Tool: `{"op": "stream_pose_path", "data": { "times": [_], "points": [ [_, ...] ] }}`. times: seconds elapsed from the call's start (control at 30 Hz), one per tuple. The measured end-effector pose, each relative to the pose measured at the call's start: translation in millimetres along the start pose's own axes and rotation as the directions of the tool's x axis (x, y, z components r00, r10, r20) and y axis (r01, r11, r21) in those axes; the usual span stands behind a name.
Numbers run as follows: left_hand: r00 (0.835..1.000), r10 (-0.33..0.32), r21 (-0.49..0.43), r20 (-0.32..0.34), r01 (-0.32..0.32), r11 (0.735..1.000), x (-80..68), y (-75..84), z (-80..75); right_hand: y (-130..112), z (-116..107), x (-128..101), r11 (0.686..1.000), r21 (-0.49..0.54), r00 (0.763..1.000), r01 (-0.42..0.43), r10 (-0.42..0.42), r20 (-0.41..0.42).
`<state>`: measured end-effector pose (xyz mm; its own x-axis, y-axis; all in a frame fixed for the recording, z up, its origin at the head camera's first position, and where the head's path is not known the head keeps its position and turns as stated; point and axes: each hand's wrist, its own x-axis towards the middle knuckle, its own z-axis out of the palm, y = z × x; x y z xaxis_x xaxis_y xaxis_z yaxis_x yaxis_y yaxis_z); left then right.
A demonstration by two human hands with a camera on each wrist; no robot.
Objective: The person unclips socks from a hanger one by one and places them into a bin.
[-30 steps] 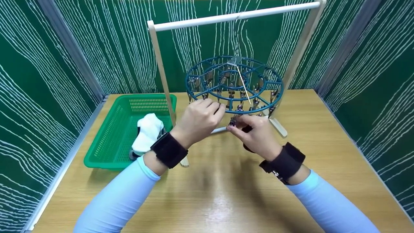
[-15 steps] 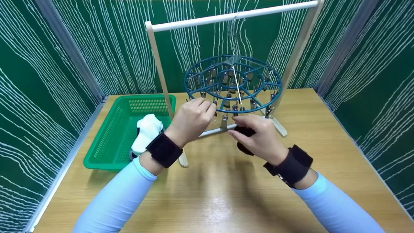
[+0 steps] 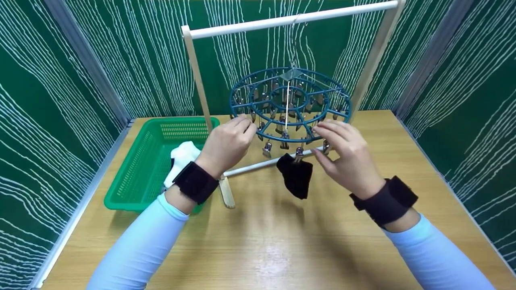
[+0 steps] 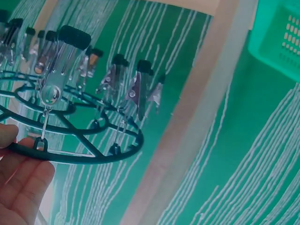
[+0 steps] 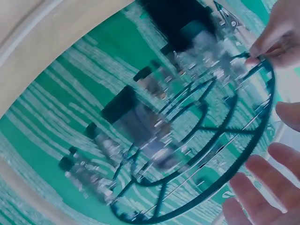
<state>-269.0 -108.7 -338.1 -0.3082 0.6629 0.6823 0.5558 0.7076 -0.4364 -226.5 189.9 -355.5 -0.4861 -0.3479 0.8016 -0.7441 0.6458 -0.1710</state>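
Note:
A round blue clip hanger [image 3: 290,139] hangs from the top bar of a wooden rack [image 3: 290,20]. A black sock [image 3: 297,177] dangles from a metal clip [image 3: 299,152] at the ring's front. My left hand [image 3: 244,123] pinches the ring's front left rim; in the left wrist view its fingers [image 4: 23,183] lie under the rim [image 4: 70,157]. My right hand [image 3: 326,137] is open with spread fingers beside the ring's front right, just right of the sock. In the right wrist view its fingers [image 5: 255,187] hover by the ring [image 5: 255,136].
A green basket [image 3: 133,161] with a white sock [image 3: 183,159] in it stands at the table's left. The rack's foot [image 3: 227,193] and lower rail [image 3: 258,165] lie between the hands. Green patterned walls close in the wooden table [image 3: 282,241] on three sides.
My right hand has let go of the black sock, which now hangs from the clip, and has moved up and right with its fingers spread. My left hand shifted left along the rim.

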Motion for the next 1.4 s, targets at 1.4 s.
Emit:
{"op": "stream_pose_path", "data": {
  "times": [1.4],
  "points": [
    [0.99,0.0,-0.062,-0.139,-0.009,0.998,1.9,21.1,4.9,-5,8,-9,1.0,-0.015,0.98,0.026,-0.028,-0.199]
  ]
}}
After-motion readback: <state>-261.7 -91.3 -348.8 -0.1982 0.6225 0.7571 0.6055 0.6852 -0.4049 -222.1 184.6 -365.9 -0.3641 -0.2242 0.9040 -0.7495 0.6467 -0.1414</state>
